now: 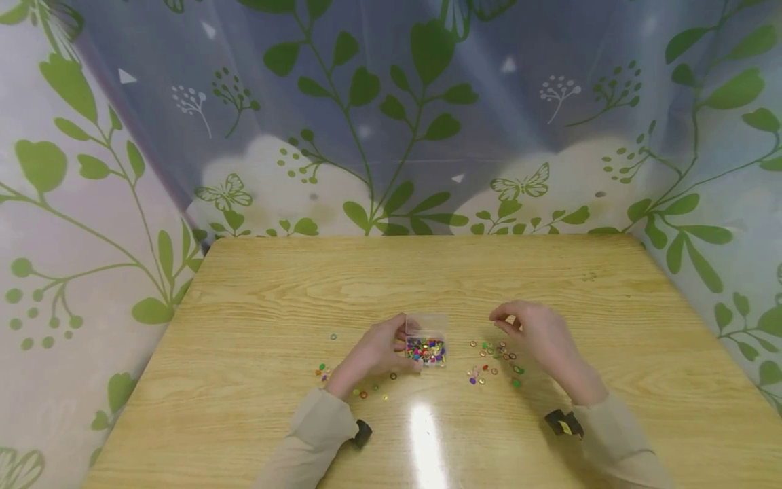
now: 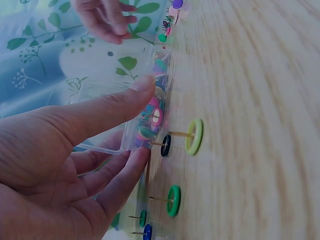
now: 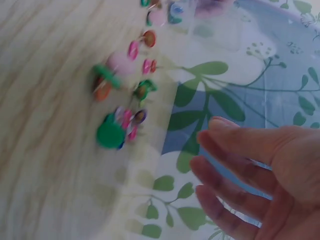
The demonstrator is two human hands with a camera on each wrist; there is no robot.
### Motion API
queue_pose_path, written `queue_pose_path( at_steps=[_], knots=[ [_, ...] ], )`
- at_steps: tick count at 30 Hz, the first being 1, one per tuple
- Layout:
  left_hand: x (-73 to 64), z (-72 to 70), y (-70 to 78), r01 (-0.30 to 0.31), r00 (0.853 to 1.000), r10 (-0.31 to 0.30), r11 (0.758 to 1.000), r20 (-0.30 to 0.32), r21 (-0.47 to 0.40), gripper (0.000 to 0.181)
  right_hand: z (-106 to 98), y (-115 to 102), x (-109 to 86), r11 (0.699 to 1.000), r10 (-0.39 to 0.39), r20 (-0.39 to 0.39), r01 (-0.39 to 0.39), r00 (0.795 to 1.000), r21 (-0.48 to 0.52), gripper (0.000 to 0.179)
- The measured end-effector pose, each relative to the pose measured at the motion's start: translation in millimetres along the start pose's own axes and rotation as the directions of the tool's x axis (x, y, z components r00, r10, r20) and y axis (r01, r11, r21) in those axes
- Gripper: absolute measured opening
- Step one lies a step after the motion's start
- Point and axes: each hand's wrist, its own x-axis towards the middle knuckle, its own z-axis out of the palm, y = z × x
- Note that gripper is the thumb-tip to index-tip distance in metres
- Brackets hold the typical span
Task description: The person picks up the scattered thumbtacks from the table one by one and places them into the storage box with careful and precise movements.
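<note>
Gripping clear box (image 1: 434, 325), lower centre: left hand (image 1: 380, 348). Right hand (image 1: 540, 334) loosely bent, seemingly empty, near loose tacks (image 1: 485, 368).

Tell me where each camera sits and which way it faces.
Head: head-worn, facing forward and down; pale wood-grain table, left hand, right hand, beige sleeves show.
Left: wrist-worn, facing the clear rectangular plastic box; both hands show.
Right: wrist-worn, facing colourful round thumbtacks; right hand shows.
Head and left share the box.
</note>
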Motion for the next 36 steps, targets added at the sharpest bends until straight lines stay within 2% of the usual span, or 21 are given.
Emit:
queue_pose_path(
  at_steps=[4, 8, 10, 14, 20, 29, 36],
  knots=[
    [0.3, 0.6, -0.5, 0.001, 1.0, -0.001, 1.0, 0.001, -0.005, 0.063, 2, 8, -5.1, 1.0, 0.028, 0.103, -0.028, 0.994, -0.001, 0.012],
    [0.4, 0.7, -0.7, 0.003, 1.0, -0.003, 1.0, 0.0, -0.003, 0.063, 5, 14, -9.2, 0.997, 0.069, 0.211, -0.076, 0.975, 0.022, 0.011],
    [0.3, 0.6, -0.8, 0.004, 1.0, -0.004, 1.0, 0.001, -0.003, 0.064, 6, 16, -9.9, 0.995, 0.086, 0.241, -0.096, 0.967, 0.029, 0.011],
    [0.3, 0.6, -0.3, 0.009, 1.0, -0.009, 1.0, 0.003, -0.003, 0.064, 9, 18, -9.8, 0.994, 0.092, 0.255, -0.104, 0.962, 0.032, 0.01],
    [0.2, 0.1, 0.7, 0.005, 1.0, -0.005, 1.0, 0.002, 0.009, 0.063, 11, 19, -9.2, 0.993, 0.099, 0.251, -0.111, 0.963, 0.037, 0.01],
    [0.0, 0.2, 1.6, 0.009, 1.0, -0.009, 1.0, 0.001, -0.007, 0.063, 12, 12, -4.8, 0.995, 0.079, 0.13, -0.086, 0.988, 0.052, 0.007],
    [-0.4, 0.6, 1.1, 0.007, 1.0, -0.007, 1.0, -0.001, -0.01, 0.064, 15, -11, 0.8, 0.999, -0.013, 0.089, 0.01, 0.996, 0.039, 0.011]
  ],
)
